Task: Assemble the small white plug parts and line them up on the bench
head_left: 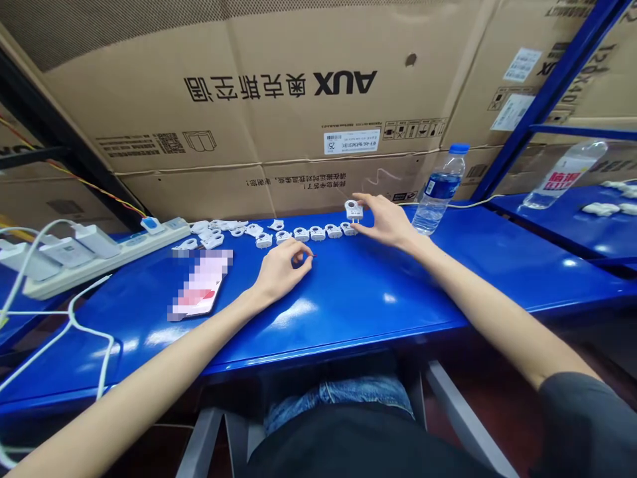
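Item: our right hand (385,222) grasping one white plug fitting (353,210), at the end of a row of like fittings (301,234) on our blue bench (378,285); our left hand (282,271) curled, its grip indeterminate.

**Blurred slab, covered fingers, things cut off at the edges**
A pixelated block hides the flat object (200,284) near the surface's left end. The left hand (281,271) curls over something too small to tell, showing only a tiny red tip (314,255). The right hand (383,222) covers part of a white plug adapter (352,210). The picture's edges cut off a white charger (30,260) and white pieces (628,208).
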Tool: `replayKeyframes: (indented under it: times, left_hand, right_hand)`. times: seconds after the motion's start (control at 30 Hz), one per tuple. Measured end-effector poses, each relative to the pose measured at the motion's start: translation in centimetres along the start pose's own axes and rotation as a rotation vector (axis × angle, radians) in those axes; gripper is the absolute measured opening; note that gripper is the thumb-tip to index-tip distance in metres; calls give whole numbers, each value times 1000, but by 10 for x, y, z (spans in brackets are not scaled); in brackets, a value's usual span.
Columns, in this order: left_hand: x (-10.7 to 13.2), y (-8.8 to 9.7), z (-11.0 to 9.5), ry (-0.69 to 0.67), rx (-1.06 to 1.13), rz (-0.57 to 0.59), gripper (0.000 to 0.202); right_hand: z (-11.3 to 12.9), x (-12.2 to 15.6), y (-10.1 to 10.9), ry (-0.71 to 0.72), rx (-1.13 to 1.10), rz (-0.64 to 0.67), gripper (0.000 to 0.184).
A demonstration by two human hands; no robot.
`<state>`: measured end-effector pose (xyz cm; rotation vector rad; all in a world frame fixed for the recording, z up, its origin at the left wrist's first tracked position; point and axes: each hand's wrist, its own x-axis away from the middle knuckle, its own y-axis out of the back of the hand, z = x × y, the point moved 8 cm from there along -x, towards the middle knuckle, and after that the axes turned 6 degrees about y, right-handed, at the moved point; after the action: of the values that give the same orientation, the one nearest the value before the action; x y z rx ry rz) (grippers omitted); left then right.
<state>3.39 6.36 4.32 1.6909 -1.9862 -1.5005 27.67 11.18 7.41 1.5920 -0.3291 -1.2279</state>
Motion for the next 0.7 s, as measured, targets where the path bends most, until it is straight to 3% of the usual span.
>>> replayKeyframes:
  times: [0.13,0.3,0.47,0.57,0.7]
  left_hand:
    - [0,-3,4,-4,-67,22,15]
    - [-1,-5,8,9,-89,52,13]
    - [0,-7,10,17,-104,86,12]
    - [0,-8,9,14,-98,91,13]
    - [0,-7,8,8,-90,73,13]
  right_hand:
    - [-39,8,-7,-84,3,98,71]
    - [-57,14,-26,-93,33,232,67]
    - [-66,17,-47,-104,28,353,62]
    - [-66,17,-49,-91,17,330,67]
    - [-47,13,-45,0,-11,245,77]
